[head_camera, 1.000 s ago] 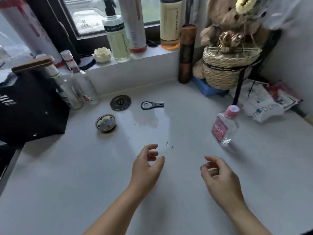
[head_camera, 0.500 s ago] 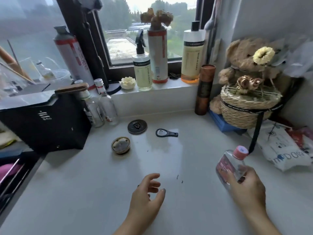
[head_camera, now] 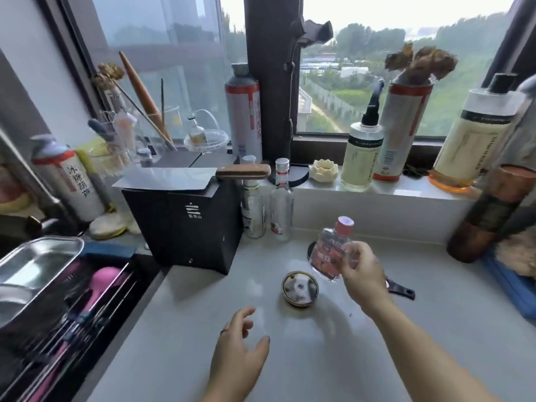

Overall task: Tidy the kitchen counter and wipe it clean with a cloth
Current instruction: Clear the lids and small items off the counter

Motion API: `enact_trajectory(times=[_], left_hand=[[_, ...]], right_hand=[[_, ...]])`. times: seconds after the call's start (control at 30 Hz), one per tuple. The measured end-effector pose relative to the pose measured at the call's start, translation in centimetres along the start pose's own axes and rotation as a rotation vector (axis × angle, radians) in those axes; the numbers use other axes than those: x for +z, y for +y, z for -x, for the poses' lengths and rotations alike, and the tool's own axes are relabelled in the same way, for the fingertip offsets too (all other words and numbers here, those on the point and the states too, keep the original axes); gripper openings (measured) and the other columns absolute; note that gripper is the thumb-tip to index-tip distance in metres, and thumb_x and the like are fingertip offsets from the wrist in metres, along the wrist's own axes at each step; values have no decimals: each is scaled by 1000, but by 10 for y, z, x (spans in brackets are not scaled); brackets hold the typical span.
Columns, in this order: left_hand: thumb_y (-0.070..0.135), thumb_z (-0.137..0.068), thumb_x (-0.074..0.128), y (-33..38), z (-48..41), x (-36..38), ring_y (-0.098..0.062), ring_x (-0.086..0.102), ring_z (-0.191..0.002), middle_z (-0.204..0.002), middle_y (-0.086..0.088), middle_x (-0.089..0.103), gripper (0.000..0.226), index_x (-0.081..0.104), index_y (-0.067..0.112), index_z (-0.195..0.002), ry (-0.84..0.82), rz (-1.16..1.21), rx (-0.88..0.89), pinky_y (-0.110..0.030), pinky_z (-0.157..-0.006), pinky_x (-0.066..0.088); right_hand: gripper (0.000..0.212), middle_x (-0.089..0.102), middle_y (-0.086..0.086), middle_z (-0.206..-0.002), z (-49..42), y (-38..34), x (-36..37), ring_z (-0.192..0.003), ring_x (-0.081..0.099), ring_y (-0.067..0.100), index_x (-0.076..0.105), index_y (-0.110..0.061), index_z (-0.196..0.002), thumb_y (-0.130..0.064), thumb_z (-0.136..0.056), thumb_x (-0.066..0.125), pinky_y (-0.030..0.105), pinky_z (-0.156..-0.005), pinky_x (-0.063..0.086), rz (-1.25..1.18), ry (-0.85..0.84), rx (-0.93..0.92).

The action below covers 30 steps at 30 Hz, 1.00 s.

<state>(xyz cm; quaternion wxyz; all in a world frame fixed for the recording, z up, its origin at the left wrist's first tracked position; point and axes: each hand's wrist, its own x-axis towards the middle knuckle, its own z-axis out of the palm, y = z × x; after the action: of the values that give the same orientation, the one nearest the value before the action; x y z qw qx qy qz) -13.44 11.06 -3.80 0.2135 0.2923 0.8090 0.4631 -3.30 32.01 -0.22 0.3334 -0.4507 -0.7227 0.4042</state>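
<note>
One black box point(head_camera: 185, 221) stands at ten o'clock of the left hand point(head_camera: 237, 352), which hovers over the counter point(head_camera: 319, 367) with fingers loosely spread, holding nothing. Two clear bottles point(head_camera: 281, 207) stand just beside the box, and one round tin point(head_camera: 300, 288) lies at six o'clock of them. The right hand point(head_camera: 362, 274) grips the one pink-capped bottle point(head_camera: 330, 250) (blurred) above the counter, where it stood ungripped a second ago.

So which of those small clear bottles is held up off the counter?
The pink-capped bottle, gripped in the right hand. The other two bottles stand beside the black box.
</note>
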Motion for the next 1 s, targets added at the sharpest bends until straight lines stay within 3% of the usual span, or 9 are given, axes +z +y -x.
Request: enact_trajectory(times=[0.1,0.27,0.43,0.57,0.67,0.93,1.0], left_hand=[[16,-77,65,-3,-22,12,1,51,-91,-97,15,53,44,49,29,-115,-5,42,20,-12,-72,35],[16,-77,65,10,-64,33,0,52,-94,-100,10,56,42,47,33,-111,-6,122,36,-7,-73,36],[14,-76,66,15,-84,41,4,52,-93,-96,11,58,43,46,42,-102,63,193,44,2,-71,34],[10,-77,65,12,-84,44,-4,55,-92,-96,8,60,45,46,48,-93,60,221,28,-1,-73,39],[7,-77,64,9,-83,46,-8,58,-90,-95,8,61,45,48,47,-92,54,222,28,-10,-74,43],[7,-75,67,5,-79,46,-8,59,-90,-93,6,61,45,49,46,-91,38,197,25,0,-71,42],[7,-75,68,6,-77,47,-8,59,-90,-93,6,61,46,49,46,-91,38,193,29,-3,-72,43]], right_hand=[[18,58,4,-91,-49,-5,20,-86,54,25,53,-13,-101,-12,-84,58,32,-73,41,41,-8,15],[21,57,0,-93,-100,3,47,-86,52,19,53,-15,-99,-5,-82,59,27,-75,38,74,-67,3],[29,60,0,-101,-130,8,60,-93,56,16,52,-12,-109,-5,-83,61,27,-82,41,16,-104,-34],[33,62,2,-103,-142,13,62,-94,58,16,53,-14,-114,-5,-83,60,26,-82,44,31,-159,-67],[36,59,14,-109,-143,19,67,-94,59,22,55,-13,-115,-4,-81,62,33,-91,49,61,-153,-89],[41,63,15,-108,-132,23,72,-100,60,28,56,-12,-116,-7,-77,66,34,-91,47,127,4,-108],[54,61,15,-116,-131,24,67,-107,56,29,49,-10,-121,-15,-73,73,37,-93,43,176,27,-83]])
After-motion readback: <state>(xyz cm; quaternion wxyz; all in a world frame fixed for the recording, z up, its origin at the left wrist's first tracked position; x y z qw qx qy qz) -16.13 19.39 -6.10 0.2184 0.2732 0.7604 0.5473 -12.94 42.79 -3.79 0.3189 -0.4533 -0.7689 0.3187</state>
